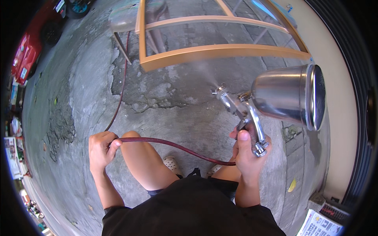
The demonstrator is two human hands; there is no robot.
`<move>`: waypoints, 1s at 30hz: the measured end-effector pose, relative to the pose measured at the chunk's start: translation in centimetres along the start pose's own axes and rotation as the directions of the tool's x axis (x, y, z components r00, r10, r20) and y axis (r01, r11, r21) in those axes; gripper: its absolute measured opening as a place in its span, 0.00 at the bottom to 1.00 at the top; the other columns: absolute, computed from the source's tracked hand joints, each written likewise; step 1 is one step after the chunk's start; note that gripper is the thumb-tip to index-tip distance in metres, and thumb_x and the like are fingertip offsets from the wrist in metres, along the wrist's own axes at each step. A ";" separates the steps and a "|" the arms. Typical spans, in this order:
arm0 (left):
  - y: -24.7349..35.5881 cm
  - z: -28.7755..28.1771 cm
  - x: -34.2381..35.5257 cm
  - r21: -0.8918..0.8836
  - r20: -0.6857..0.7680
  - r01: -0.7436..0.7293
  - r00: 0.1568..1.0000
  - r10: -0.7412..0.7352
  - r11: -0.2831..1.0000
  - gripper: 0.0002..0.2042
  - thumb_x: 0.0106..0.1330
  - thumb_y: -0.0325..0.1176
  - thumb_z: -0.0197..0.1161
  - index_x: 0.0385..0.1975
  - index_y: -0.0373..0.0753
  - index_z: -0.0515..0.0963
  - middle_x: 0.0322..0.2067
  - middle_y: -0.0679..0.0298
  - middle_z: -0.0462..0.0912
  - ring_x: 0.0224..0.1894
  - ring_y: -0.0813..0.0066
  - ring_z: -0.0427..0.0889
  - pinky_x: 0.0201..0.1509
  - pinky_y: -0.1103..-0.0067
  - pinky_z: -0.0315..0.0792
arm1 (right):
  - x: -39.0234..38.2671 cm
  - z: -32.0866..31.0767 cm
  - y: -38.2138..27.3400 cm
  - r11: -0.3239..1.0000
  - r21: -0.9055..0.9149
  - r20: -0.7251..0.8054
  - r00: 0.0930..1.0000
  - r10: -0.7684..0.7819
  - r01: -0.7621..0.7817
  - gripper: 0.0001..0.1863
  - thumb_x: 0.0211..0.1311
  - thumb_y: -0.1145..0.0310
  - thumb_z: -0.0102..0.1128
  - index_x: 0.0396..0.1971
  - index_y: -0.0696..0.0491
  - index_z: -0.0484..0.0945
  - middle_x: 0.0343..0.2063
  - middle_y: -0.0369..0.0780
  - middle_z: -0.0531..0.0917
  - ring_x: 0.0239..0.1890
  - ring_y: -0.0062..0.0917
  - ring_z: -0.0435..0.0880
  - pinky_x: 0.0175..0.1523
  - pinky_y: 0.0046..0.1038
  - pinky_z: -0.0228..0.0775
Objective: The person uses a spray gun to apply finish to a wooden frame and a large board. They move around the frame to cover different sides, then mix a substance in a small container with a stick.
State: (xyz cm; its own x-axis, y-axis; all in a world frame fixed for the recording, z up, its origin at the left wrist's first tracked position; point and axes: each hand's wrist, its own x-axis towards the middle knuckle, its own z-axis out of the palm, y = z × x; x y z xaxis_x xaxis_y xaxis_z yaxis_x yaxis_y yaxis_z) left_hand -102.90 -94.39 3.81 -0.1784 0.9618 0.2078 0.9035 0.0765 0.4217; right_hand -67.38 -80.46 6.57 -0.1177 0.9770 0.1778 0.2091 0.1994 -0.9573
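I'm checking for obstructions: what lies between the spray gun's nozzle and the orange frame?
In the head view, only pale mist shows between the nozzle and the frame, over the concrete floor.

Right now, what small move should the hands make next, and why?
Probably sweep the silver metal spray gun sideways along the tan rectangular frame: pale mist leaves the gun's nozzle toward the near rail, so lingering might overload one spot. The right hand grips the gun; the left hand holds up the dark red flexible hose.
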 end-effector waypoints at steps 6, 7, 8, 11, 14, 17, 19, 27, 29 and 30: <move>-2.6 -2.6 -2.3 0.028 -0.074 0.064 0.995 -0.062 0.998 0.32 0.67 0.63 0.54 0.15 0.35 0.74 0.12 0.60 0.69 0.15 0.59 0.71 0.21 0.69 0.61 | -1.1 5.6 -1.5 0.992 0.086 0.167 0.980 -0.106 0.093 0.13 0.60 0.67 0.71 0.31 0.62 0.79 0.19 0.37 0.76 0.20 0.20 0.74 0.27 0.23 0.64; -3.0 -2.8 -2.6 0.029 -0.087 0.071 0.994 -0.068 0.997 0.32 0.67 0.62 0.54 0.15 0.35 0.74 0.12 0.60 0.69 0.15 0.59 0.71 0.21 0.69 0.61 | -1.2 6.3 -1.9 0.988 0.093 0.206 0.968 -0.143 0.126 0.12 0.59 0.69 0.72 0.32 0.62 0.81 0.20 0.37 0.77 0.20 0.20 0.74 0.27 0.23 0.65; -3.3 -3.0 -2.9 0.029 -0.099 0.077 0.992 -0.074 0.997 0.32 0.67 0.62 0.54 0.15 0.35 0.74 0.12 0.60 0.69 0.15 0.59 0.71 0.21 0.69 0.61 | -1.5 6.9 -2.2 0.986 0.095 0.249 0.955 -0.160 0.141 0.13 0.60 0.67 0.70 0.31 0.62 0.81 0.20 0.37 0.78 0.21 0.20 0.75 0.27 0.23 0.65; -4.3 -3.7 -3.6 0.066 -0.096 0.086 0.992 -0.080 0.994 0.32 0.67 0.62 0.55 0.15 0.35 0.74 0.12 0.60 0.69 0.15 0.59 0.71 0.21 0.69 0.61 | -2.2 8.2 -2.8 0.981 0.131 0.393 0.901 -0.185 0.145 0.15 0.61 0.64 0.68 0.31 0.63 0.81 0.23 0.40 0.81 0.23 0.21 0.79 0.29 0.22 0.67; -4.4 -3.4 -3.3 0.040 -0.078 0.067 0.995 -0.063 0.997 0.32 0.67 0.61 0.55 0.15 0.35 0.74 0.12 0.60 0.69 0.15 0.59 0.71 0.21 0.69 0.61 | -3.3 9.0 -2.3 0.974 0.131 0.344 0.913 -0.220 0.186 0.15 0.61 0.64 0.69 0.31 0.63 0.80 0.24 0.40 0.82 0.23 0.21 0.79 0.30 0.22 0.69; -4.0 -2.6 -2.9 0.006 -0.049 0.044 0.998 -0.044 0.999 0.31 0.66 0.61 0.56 0.15 0.35 0.74 0.13 0.60 0.70 0.16 0.59 0.71 0.21 0.68 0.62 | -3.0 8.1 -1.2 0.985 -0.042 0.181 0.971 -0.157 0.168 0.14 0.62 0.64 0.68 0.31 0.62 0.81 0.24 0.37 0.83 0.23 0.17 0.79 0.29 0.21 0.68; -3.7 -1.8 -2.8 -0.039 -0.044 0.035 0.998 -0.037 0.999 0.31 0.66 0.61 0.56 0.15 0.35 0.74 0.13 0.59 0.70 0.16 0.58 0.71 0.21 0.68 0.62 | -2.6 6.5 -1.0 0.978 -0.201 0.056 0.997 -0.052 0.062 0.14 0.64 0.63 0.67 0.32 0.62 0.81 0.24 0.38 0.83 0.20 0.18 0.78 0.27 0.23 0.67; -3.3 -1.6 -3.2 -0.106 -0.018 0.035 0.999 -0.037 0.994 0.30 0.66 0.61 0.57 0.18 0.35 0.76 0.14 0.59 0.70 0.17 0.56 0.72 0.22 0.67 0.63 | -0.5 4.9 -0.2 0.998 0.024 -0.457 0.888 0.055 -0.050 0.20 0.71 0.57 0.58 0.38 0.64 0.78 0.24 0.42 0.83 0.10 0.14 0.71 0.14 0.17 0.56; -3.5 -1.8 -3.4 -0.097 -0.057 0.038 0.997 -0.044 0.995 0.31 0.66 0.61 0.57 0.17 0.35 0.75 0.13 0.59 0.69 0.17 0.57 0.72 0.22 0.68 0.62 | -1.3 5.0 0.4 0.996 0.035 -0.355 0.930 0.093 -0.086 0.19 0.71 0.58 0.59 0.38 0.63 0.78 0.24 0.41 0.83 0.10 0.14 0.71 0.14 0.17 0.56; -3.6 -2.0 -3.6 -0.091 -0.077 0.040 0.996 -0.047 0.995 0.31 0.65 0.61 0.57 0.17 0.35 0.75 0.13 0.59 0.69 0.17 0.57 0.72 0.21 0.68 0.62 | -1.8 5.1 0.7 0.994 0.041 -0.302 0.947 0.113 -0.105 0.19 0.71 0.58 0.59 0.38 0.63 0.78 0.24 0.40 0.83 0.10 0.14 0.71 0.13 0.17 0.56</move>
State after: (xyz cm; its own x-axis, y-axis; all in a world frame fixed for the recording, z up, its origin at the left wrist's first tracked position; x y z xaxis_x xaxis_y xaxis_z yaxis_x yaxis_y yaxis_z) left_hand -106.26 -98.64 3.33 -0.2503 0.9340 0.2550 0.8566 0.0909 0.5079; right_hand -71.96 -82.48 4.47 0.2053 0.9701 0.1293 0.1800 0.0924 -0.9793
